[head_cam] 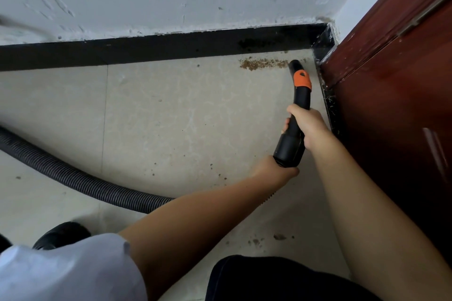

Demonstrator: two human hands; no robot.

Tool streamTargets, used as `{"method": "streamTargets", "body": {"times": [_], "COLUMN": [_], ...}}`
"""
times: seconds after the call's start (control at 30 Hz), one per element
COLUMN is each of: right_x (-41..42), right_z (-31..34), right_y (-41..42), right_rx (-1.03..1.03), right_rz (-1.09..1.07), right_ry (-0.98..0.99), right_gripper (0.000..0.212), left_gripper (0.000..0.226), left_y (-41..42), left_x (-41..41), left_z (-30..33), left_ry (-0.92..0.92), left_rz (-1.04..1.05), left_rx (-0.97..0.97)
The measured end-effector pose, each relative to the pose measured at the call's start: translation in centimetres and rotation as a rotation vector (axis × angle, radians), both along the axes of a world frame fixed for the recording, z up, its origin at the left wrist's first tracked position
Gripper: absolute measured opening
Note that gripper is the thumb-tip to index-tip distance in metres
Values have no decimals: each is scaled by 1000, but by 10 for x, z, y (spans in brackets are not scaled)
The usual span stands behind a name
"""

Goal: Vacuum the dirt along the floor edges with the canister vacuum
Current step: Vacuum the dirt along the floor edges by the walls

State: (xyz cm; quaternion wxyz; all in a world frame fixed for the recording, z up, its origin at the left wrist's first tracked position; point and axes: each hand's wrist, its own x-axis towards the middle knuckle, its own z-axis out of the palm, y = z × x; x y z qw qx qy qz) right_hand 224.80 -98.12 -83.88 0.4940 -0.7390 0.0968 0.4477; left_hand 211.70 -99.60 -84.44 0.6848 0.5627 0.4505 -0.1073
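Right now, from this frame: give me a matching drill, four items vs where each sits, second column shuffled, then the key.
Items:
1. nozzle
2. hose
3. right hand
4. left hand

Places:
A. at the wand's rear end, where the hose joins
B. lying across the floor at left
C. tip at the dirt by the skirting, near the corner
D. gripping the wand's middle, below the orange collar

Pairs: 1-C, 2-B, 3-D, 4-A
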Motion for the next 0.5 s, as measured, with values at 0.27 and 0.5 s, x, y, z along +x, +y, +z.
{"method": "streamTargets", "body": {"times": [0.27,0.5], "right_x": [-33,-61], "right_z": [1,1], "right_y": [13,34], "right_rx": [-3,20], "right_rz": [154,291], "right_ry": [-45,-52], "right_gripper": [8,8], "left_gripper": [16,19], "left_y": [0,10], "left_x": [-27,-49], "left_z": [-6,-5], "left_ry": [6,51], "left_rz": [84,152], "left_rx": [-28,-17]}}
